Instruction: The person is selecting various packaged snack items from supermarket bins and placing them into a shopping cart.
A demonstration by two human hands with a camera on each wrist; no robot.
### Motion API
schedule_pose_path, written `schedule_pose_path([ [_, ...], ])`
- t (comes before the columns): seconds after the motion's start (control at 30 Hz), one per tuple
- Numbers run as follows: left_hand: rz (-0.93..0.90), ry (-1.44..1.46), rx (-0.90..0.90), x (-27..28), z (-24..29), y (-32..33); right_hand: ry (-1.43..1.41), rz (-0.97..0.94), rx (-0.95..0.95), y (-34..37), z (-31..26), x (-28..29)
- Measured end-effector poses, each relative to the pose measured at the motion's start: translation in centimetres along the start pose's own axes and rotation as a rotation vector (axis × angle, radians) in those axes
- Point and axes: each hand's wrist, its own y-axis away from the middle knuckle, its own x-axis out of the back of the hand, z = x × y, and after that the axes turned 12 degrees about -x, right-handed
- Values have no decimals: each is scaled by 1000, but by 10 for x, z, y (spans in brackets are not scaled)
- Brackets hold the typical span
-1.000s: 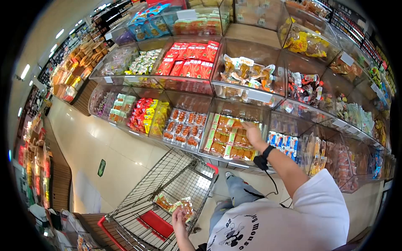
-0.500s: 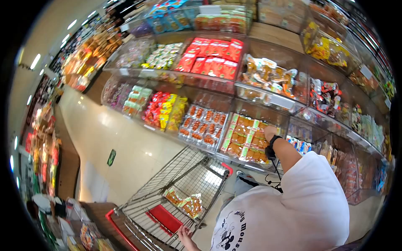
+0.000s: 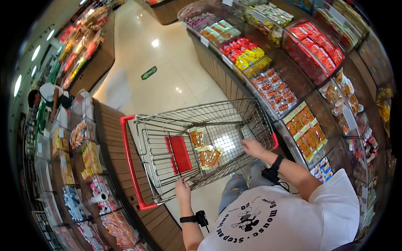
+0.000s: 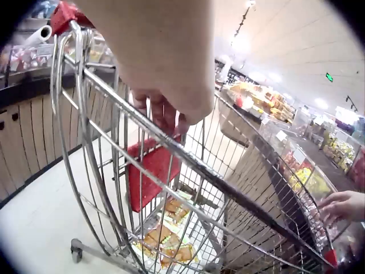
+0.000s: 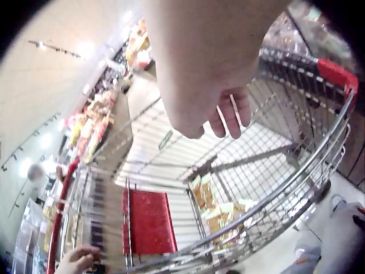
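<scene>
A metal shopping cart [image 3: 217, 108] with a red handle stands in front of me. Inside, at the bottom, lie clear packets of orange-brown food [image 3: 208, 157] with pale green labels. My left hand [image 3: 183, 190] is at the cart's near side rail, its loosely bent fingers [image 4: 162, 111] hanging beside the rail in the left wrist view. Over the basket's front end hovers my right hand [image 3: 253, 148], fingers loose and apart in the right wrist view, holding nothing. A red flap [image 3: 179, 154] hangs inside the cart near its handle.
To the right, clear bins hold similar packets [image 3: 305, 130], silvery packs [image 3: 274, 92] and red bags [image 3: 318, 47]. A wood-sided display [image 3: 121, 167] with snack bins borders the left. A person [image 3: 50, 96] bends over farther left. Tiled floor [image 3: 163, 79] runs ahead.
My right hand has left the bin of orange-brown packets and come over the cart. My left hand now lies at the cart's side rail. The view has turned left toward the cart.
</scene>
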Motion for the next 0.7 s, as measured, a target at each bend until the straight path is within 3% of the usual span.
schedule_pose_path([
  [0.07, -36, -69, 25, -9, -6, 3, 93, -329, -73, -9, -18, -36],
  [0.1, -95, -140, 63, -11, -3, 3, 108, -407, 17, -10, -24, -48],
  [0.2, -156, -229, 143, -17, 5, -4, 128, -697, -8, -30, -23, -95],
  [0.3, -183, -260, 280, -24, 10, -14, 128, -754, -86, -59, -36, -117],
  [0.4, -263, -361, 344, -23, 15, -21, -1, -784, -298, -96, -30, -165],
  [0.53, -213, -343, 348, -30, 10, -27, -78, -603, -156, -141, 17, -280],
  [0.6, -221, -327, 355, -29, 10, -27, -242, -791, -670, -170, -31, -240],
  [0.67, -227, -352, 360, -27, 12, -33, -347, -756, -892, -181, -30, -269],
  [0.7, -235, -357, 365, -27, 13, -35, -372, -752, -896, -179, -30, -285],
])
